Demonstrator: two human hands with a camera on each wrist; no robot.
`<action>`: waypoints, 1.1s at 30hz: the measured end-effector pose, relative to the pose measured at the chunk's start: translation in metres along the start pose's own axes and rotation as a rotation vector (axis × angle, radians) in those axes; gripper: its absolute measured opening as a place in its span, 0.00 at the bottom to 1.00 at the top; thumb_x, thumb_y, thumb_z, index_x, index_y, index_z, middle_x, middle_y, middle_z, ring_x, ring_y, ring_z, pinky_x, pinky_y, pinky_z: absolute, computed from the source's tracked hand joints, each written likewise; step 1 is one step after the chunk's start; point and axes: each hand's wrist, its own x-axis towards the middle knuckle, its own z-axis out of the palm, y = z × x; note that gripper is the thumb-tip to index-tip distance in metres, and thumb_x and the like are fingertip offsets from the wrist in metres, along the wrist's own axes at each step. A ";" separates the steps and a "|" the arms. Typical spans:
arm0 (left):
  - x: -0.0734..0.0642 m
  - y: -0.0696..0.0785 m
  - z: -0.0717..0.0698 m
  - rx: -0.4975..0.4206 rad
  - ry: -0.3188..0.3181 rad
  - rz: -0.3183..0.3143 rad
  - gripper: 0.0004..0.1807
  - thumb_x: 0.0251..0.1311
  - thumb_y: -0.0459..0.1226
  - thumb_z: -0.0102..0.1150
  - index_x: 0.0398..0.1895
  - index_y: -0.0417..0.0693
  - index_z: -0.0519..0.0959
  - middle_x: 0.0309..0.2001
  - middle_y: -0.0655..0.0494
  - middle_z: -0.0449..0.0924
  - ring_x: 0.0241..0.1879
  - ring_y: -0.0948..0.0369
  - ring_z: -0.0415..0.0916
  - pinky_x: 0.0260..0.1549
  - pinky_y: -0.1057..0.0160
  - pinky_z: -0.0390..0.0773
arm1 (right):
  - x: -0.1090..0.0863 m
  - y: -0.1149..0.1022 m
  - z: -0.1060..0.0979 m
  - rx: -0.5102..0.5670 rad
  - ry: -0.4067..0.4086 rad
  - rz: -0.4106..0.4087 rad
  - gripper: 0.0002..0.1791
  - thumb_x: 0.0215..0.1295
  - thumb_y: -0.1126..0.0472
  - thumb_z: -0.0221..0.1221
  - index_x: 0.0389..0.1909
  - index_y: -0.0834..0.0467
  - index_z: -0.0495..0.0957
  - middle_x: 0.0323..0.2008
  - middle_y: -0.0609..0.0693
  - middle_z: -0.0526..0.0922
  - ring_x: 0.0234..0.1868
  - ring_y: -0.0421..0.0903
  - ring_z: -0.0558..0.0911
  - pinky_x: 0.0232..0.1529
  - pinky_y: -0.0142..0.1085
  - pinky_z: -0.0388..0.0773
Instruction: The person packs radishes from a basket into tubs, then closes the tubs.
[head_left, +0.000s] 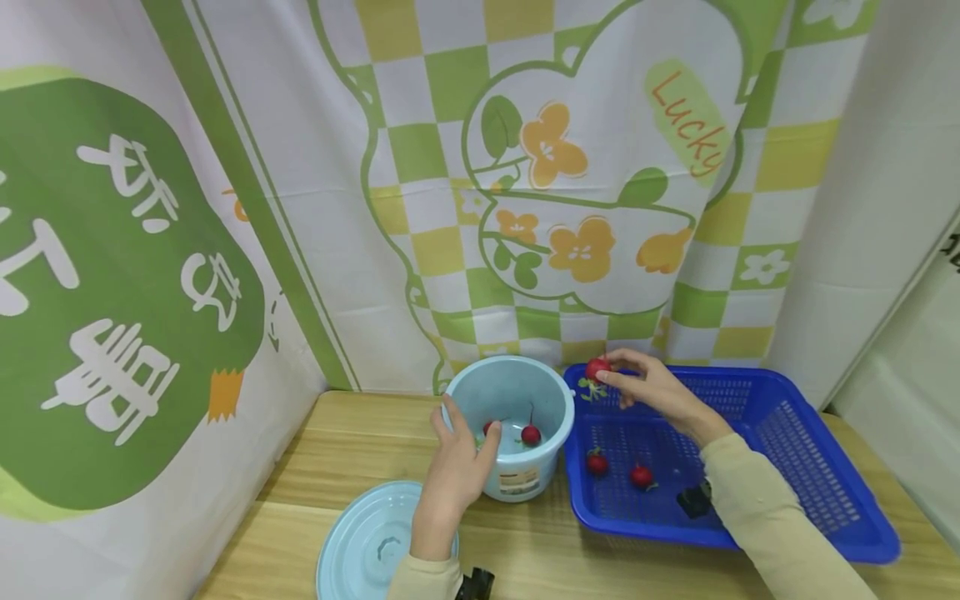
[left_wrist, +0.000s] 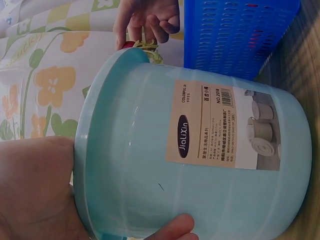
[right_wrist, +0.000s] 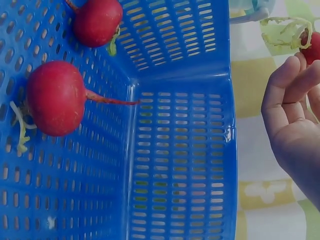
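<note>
My left hand (head_left: 457,468) holds the light blue bucket (head_left: 510,367) at its near left rim, with the thumb over the edge and fingers against the outer wall. Two red radishes lie inside; one radish (head_left: 531,435) shows whole, while the other is partly hidden by the thumb. My right hand (head_left: 651,390) pinches another radish (head_left: 597,369) between thumb and fingers, its leaf stubs hanging down. That hand is above the far left corner of the blue basket (head_left: 772,385), right of the bucket. In the right wrist view, a radish (right_wrist: 56,98) and a second radish (right_wrist: 98,22) lie in the basket.
A light blue lid (head_left: 360,533) lies on the wooden table (head_left: 300,479), left of and nearer than the bucket. Behind the table hangs a patterned cloth (head_left: 420,158), close to the bucket and basket. Another cloth (head_left: 45,400) stands along the left side.
</note>
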 end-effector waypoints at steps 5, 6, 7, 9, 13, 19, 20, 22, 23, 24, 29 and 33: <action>0.000 0.000 -0.001 -0.005 -0.001 0.001 0.55 0.79 0.60 0.46 0.84 0.33 0.29 0.81 0.27 0.29 0.33 0.47 0.79 0.30 0.51 0.79 | 0.002 0.001 0.001 0.018 -0.016 -0.015 0.33 0.74 0.52 0.66 0.70 0.68 0.70 0.41 0.59 0.83 0.27 0.48 0.78 0.40 0.41 0.82; 0.000 0.000 -0.001 -0.008 0.000 0.001 0.56 0.79 0.60 0.46 0.84 0.33 0.29 0.81 0.27 0.29 0.33 0.48 0.79 0.29 0.52 0.79 | 0.002 0.001 0.001 0.022 -0.020 -0.016 0.33 0.74 0.52 0.66 0.69 0.68 0.70 0.41 0.59 0.83 0.27 0.48 0.78 0.40 0.41 0.81; 0.000 0.000 -0.002 -0.012 0.000 0.001 0.56 0.79 0.60 0.46 0.84 0.33 0.28 0.81 0.27 0.28 0.31 0.49 0.78 0.29 0.52 0.78 | 0.003 0.001 0.002 0.031 -0.023 -0.016 0.32 0.74 0.52 0.66 0.69 0.68 0.70 0.42 0.57 0.82 0.27 0.48 0.78 0.40 0.41 0.82; 0.000 0.000 -0.002 -0.016 -0.001 0.001 0.56 0.79 0.60 0.46 0.84 0.33 0.28 0.81 0.27 0.28 0.29 0.50 0.77 0.27 0.53 0.77 | 0.004 0.002 0.003 0.061 -0.030 -0.021 0.32 0.75 0.53 0.65 0.69 0.69 0.69 0.43 0.56 0.81 0.27 0.46 0.77 0.39 0.40 0.82; -0.001 0.001 -0.002 -0.021 -0.005 0.003 0.56 0.79 0.60 0.46 0.84 0.33 0.28 0.81 0.27 0.28 0.25 0.51 0.76 0.25 0.55 0.76 | 0.005 0.003 0.005 0.153 -0.049 -0.037 0.28 0.77 0.56 0.63 0.67 0.70 0.69 0.37 0.53 0.78 0.26 0.43 0.76 0.36 0.38 0.82; -0.002 0.000 -0.001 -0.016 -0.010 0.008 0.55 0.79 0.59 0.47 0.83 0.32 0.29 0.81 0.26 0.28 0.24 0.51 0.75 0.24 0.54 0.75 | 0.003 0.004 0.009 0.280 -0.081 -0.066 0.17 0.80 0.60 0.58 0.63 0.63 0.71 0.31 0.48 0.78 0.26 0.40 0.74 0.36 0.37 0.81; -0.002 0.000 0.000 -0.016 -0.012 0.009 0.55 0.79 0.59 0.47 0.83 0.32 0.29 0.81 0.26 0.28 0.24 0.51 0.75 0.24 0.54 0.75 | 0.003 0.004 0.010 0.297 -0.086 -0.070 0.16 0.81 0.60 0.57 0.62 0.62 0.72 0.31 0.47 0.77 0.26 0.40 0.74 0.36 0.37 0.81; -0.002 -0.001 0.000 -0.013 -0.017 0.009 0.55 0.80 0.59 0.46 0.83 0.32 0.28 0.81 0.26 0.28 0.25 0.51 0.75 0.25 0.54 0.76 | 0.002 0.002 0.012 0.321 -0.099 -0.078 0.14 0.81 0.61 0.56 0.61 0.60 0.72 0.29 0.46 0.75 0.27 0.40 0.73 0.36 0.36 0.80; -0.002 -0.001 0.001 -0.013 -0.019 0.007 0.55 0.80 0.59 0.46 0.83 0.32 0.28 0.81 0.26 0.28 0.25 0.51 0.75 0.25 0.54 0.76 | 0.002 0.001 0.013 0.326 -0.106 -0.082 0.14 0.81 0.61 0.56 0.62 0.60 0.72 0.29 0.46 0.75 0.27 0.40 0.73 0.36 0.37 0.80; -0.002 -0.001 0.001 -0.015 -0.020 0.007 0.55 0.80 0.58 0.46 0.83 0.32 0.28 0.81 0.26 0.28 0.25 0.51 0.76 0.25 0.54 0.76 | 0.002 0.000 0.014 0.329 -0.110 -0.086 0.15 0.81 0.61 0.56 0.62 0.60 0.71 0.27 0.45 0.73 0.26 0.40 0.72 0.37 0.37 0.80; -0.001 0.000 -0.001 -0.019 -0.010 0.003 0.55 0.79 0.58 0.47 0.84 0.33 0.28 0.81 0.27 0.28 0.27 0.50 0.77 0.27 0.53 0.77 | 0.006 -0.006 0.021 0.324 -0.124 -0.099 0.15 0.81 0.60 0.56 0.62 0.59 0.71 0.24 0.45 0.71 0.25 0.40 0.72 0.37 0.37 0.80; -0.001 0.001 -0.001 -0.020 -0.008 0.006 0.55 0.79 0.58 0.47 0.84 0.33 0.28 0.81 0.27 0.28 0.26 0.50 0.76 0.26 0.53 0.77 | 0.008 -0.007 0.027 0.348 -0.141 -0.115 0.13 0.81 0.61 0.56 0.61 0.57 0.72 0.24 0.45 0.70 0.25 0.40 0.71 0.37 0.37 0.80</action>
